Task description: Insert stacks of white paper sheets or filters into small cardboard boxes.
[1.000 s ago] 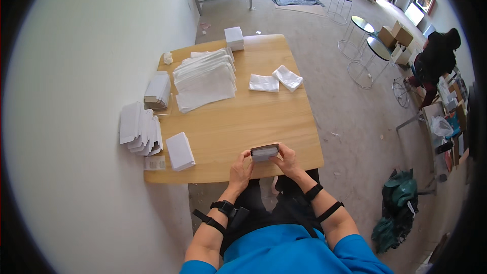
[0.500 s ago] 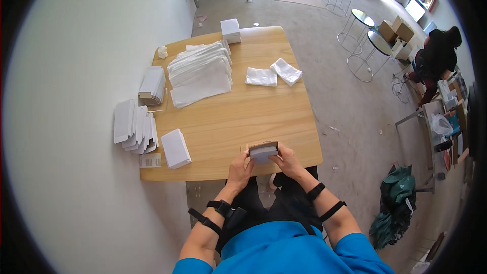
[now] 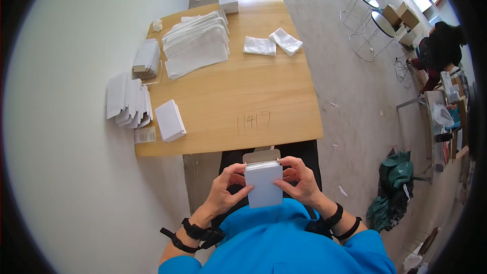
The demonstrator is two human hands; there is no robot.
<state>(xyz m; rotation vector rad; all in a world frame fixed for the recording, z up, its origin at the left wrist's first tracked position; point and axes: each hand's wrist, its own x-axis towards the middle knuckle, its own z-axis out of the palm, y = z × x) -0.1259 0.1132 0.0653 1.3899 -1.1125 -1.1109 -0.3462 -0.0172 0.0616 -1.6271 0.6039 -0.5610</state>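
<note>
Two hands (image 3: 224,191) hold one box (image 3: 264,190) — open; two white packets (image 3: 259,45) beyond.

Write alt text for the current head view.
A person's left hand and right hand grip a pale box, its top flap raised, close to their blue shirt. Beyond, a wooden table beside a white wall holds a fanned pile of white sheets.

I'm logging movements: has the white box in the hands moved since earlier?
Yes: judged against the table, the held white box has come toward the person's blue shirt, now past the table's near edge.
</note>
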